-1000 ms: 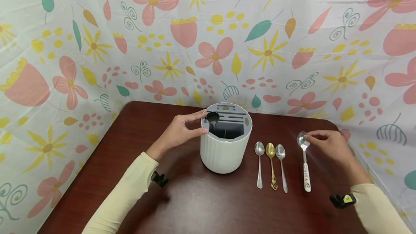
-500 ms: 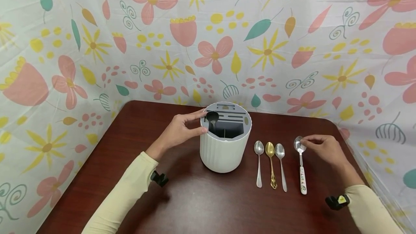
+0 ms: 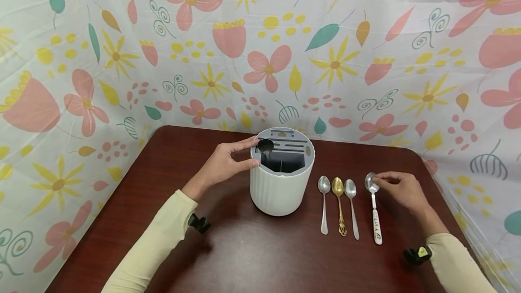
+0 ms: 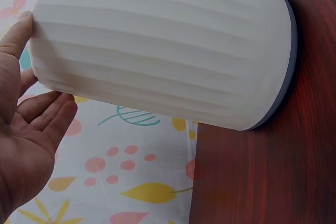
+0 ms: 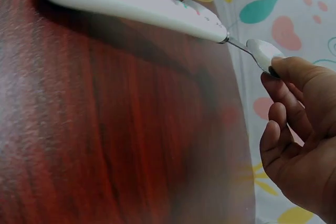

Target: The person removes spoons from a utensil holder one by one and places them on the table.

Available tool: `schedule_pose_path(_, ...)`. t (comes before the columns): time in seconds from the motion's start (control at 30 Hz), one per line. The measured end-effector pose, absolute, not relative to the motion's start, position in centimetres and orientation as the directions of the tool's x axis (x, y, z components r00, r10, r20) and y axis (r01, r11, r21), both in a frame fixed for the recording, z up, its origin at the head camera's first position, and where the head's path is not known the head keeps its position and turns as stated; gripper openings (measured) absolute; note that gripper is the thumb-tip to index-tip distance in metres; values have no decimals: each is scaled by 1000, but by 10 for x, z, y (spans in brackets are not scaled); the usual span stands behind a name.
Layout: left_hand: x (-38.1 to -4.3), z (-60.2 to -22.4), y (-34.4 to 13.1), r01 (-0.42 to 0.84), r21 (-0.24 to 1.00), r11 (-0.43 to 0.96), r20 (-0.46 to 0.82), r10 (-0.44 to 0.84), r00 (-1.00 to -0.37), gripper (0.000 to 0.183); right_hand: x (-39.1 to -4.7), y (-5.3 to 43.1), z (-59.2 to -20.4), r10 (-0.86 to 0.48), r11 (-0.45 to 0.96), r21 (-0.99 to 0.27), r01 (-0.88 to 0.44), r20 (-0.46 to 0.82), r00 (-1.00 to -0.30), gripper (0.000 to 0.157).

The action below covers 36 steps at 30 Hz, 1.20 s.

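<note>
A white ribbed cutlery holder (image 3: 278,193) with a grey slotted top stands upright on the table. My left hand (image 3: 220,166) touches its left rim, thumb in front and fingers behind, all fairly straight. A black spoon (image 3: 266,146) stands in the holder, bowl up, its lower part hidden. My right hand (image 3: 403,189) pinches the bowl of a metal spoon with a printed white handle (image 3: 376,226) between thumb and forefinger. In the right wrist view, the white handle (image 5: 142,6) casts a shadow on the wood. My other right fingers curl loosely below the bowl.
Between the holder and my right hand lie a silver spoon (image 3: 324,207), a gold spoon with an ornate handle (image 3: 339,207) and another silver spoon (image 3: 352,207), bowls away from me. The dark red-brown table (image 3: 244,257) ends at a flowered cloth (image 3: 260,35) behind.
My right hand has moved a little left and toward me with the white-handled spoon, bringing it nearer the row of spoons. My left hand stays at the holder's rim.
</note>
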State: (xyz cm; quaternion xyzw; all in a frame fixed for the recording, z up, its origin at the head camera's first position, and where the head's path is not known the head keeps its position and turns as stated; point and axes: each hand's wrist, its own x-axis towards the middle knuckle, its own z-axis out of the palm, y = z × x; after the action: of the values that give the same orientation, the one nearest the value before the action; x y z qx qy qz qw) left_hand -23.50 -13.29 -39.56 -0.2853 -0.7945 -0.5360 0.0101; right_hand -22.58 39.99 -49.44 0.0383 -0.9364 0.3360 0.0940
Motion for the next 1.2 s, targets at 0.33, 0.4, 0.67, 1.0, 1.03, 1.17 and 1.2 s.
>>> schedule_pose_path(0.33,-235,-395,-134,472,842,262,330,442,-834,58,-225,398,-507,-2,686,-716,-127,173,-985,32)
schedule_pose_path(0.4,-235,-395,-134,474,841,261,332,443,-833,58,-225,398,-508,-4,676,-726,-126,168,-986,33)
schedule_pose_path(0.67,-234,-395,-134,472,839,272,327,441,-836,58,-224,397,-514,-17,645,-754,-122,145,-989,36)
schedule_pose_path(1.0,-233,-395,-133,473,832,290,322,442,-837,59,-221,398,-519,-11,689,-718,-93,118,-993,38)
schedule_pose_path(1.03,-233,-395,-133,472,832,291,320,442,-838,60,-221,398,-519,-12,693,-715,-92,116,-993,38)
schedule_pose_path(1.17,-233,-395,-133,465,835,295,313,439,-842,60,-220,397,-519,-15,711,-698,-87,109,-994,38)
schedule_pose_path(1.2,-233,-395,-133,464,835,295,313,439,-842,60,-220,397,-519,-15,714,-694,-86,107,-994,38)
